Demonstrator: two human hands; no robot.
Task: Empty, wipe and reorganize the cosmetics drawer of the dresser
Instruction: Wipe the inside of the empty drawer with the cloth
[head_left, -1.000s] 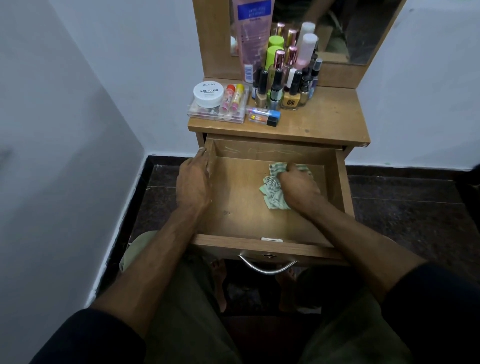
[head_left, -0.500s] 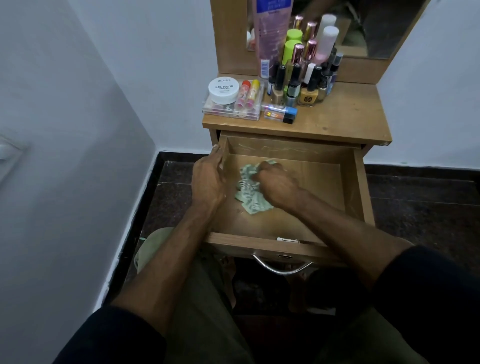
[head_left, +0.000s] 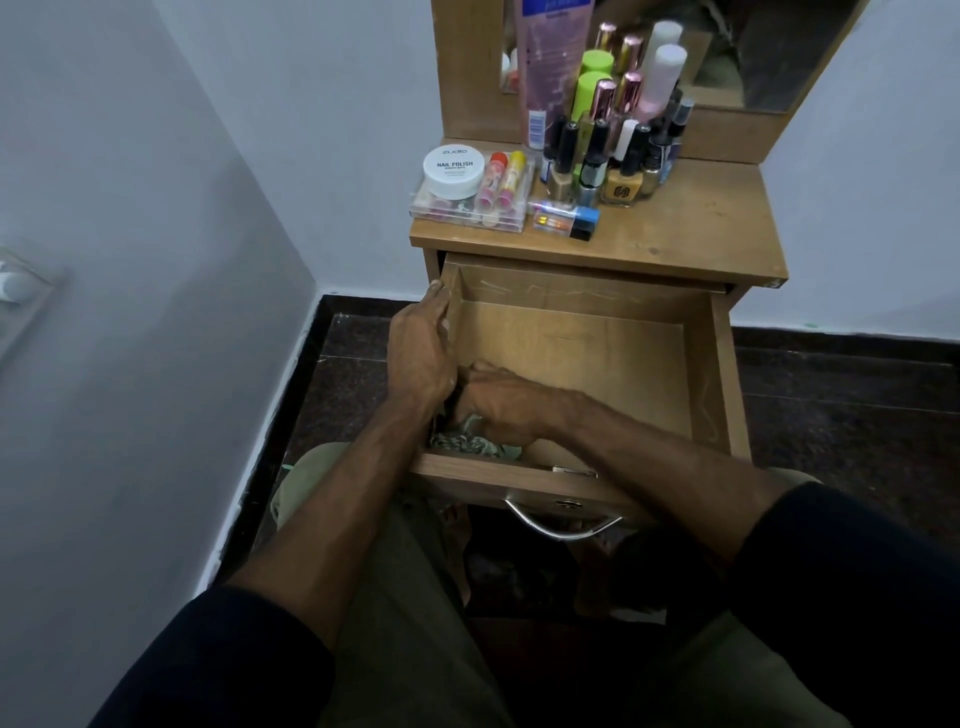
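Note:
The wooden drawer of the dresser is pulled out, and only a cloth lies inside it. My right hand grips the green patterned cloth and presses it into the drawer's front left corner. My left hand holds the drawer's left wall, fingers curled over its rim. On the dresser top stand several nail polish bottles, a white nail polish jar on a clear box, two lip balms and a tall pink tube.
A mirror rises behind the bottles. White walls close in on the left and behind. The dark stone floor lies around the dresser. My knees sit under the drawer's metal handle.
My right hand has dragged the cloth from the drawer's middle toward the left and then into the front left corner. My left hand stays on the left wall.

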